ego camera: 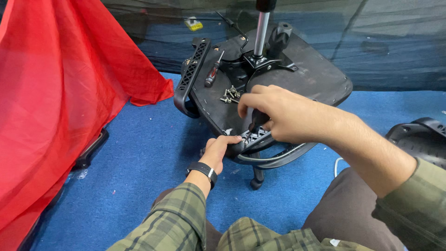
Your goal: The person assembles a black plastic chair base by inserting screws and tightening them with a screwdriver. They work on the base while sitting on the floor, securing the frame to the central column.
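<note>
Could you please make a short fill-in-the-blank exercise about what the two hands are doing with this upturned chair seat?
1. The right hand grips a tool with a ____ handle.
2. The left hand holds the near armrest and wears a black band on its ____.
3. A pile of loose ____ lies on the seat underside.
4. The floor is ____.

Missing words: black; wrist; screws; blue
</note>
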